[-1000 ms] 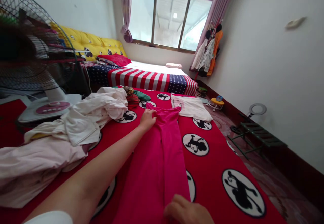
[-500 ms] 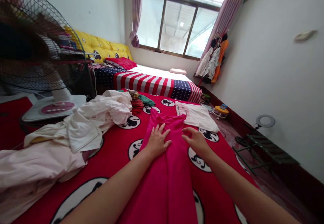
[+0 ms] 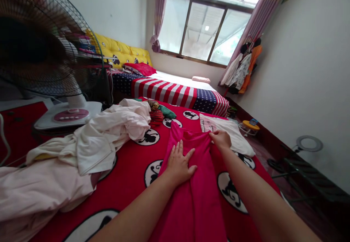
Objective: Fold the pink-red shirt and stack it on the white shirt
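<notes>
Head view: red monkey-print blanket [image 3: 123,187] under pink garment [image 3: 191,205], window [image 3: 203,27] beyond.

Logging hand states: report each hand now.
Left hand: open, flat on the pink garment.
Right hand: closed, holding that garment's upper edge.

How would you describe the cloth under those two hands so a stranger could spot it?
Below the big window, find the red monkey-print blanket. Along its middle lies a hot-pink garment, the left hand flat on it, the right hand pinching its top edge. The clothes heaped beside it are pale; this is vivid pink.
</notes>
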`<move>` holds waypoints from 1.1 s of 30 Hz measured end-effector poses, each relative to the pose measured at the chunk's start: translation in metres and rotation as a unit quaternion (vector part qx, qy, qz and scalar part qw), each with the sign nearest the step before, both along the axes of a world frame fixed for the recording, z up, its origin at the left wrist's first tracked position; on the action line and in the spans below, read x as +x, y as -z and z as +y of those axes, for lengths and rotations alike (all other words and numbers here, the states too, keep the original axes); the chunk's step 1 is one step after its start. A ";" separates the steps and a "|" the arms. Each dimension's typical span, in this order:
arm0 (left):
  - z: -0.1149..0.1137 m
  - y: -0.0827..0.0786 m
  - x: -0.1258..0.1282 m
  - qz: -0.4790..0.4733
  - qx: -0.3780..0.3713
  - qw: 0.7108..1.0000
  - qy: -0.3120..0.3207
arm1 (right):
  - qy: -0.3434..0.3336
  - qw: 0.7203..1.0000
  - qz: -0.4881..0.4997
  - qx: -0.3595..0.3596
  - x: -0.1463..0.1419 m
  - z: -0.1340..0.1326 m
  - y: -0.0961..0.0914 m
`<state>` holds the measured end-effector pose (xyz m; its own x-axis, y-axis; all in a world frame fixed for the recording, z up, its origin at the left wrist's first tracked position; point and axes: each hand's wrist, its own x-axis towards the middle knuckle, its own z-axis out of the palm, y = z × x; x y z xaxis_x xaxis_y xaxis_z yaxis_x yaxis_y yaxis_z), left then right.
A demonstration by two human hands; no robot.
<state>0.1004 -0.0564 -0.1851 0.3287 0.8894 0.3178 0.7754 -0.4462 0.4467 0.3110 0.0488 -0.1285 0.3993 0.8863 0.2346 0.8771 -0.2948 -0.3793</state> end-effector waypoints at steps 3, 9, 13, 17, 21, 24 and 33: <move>0.000 -0.001 -0.001 0.003 -0.002 1.000 0.004 | 0.025 0.999 -0.016 -0.012 0.002 0.000 0.005; 0.000 0.000 -0.002 0.006 -0.001 1.000 0.012 | -0.002 0.997 -0.074 -0.019 -0.014 -0.005 -0.003; 0.001 0.000 -0.001 0.006 -0.002 1.000 0.014 | -0.119 0.988 -0.098 0.018 -0.039 -0.006 -0.015; 0.001 0.001 -0.001 0.006 0.000 1.000 0.016 | -0.223 0.971 -0.086 -0.024 -0.060 -0.003 -0.009; 0.001 0.002 -0.001 -0.002 0.001 1.000 0.012 | -0.174 0.981 -0.087 -0.016 -0.064 0.005 -0.001; 0.001 0.002 -0.001 -0.002 0.003 1.000 0.009 | -0.122 0.988 -0.091 -0.001 -0.063 0.012 0.007; 0.002 -0.004 -0.001 0.025 -0.011 1.000 -0.005 | -0.184 0.976 -0.101 -0.053 -0.070 0.000 0.004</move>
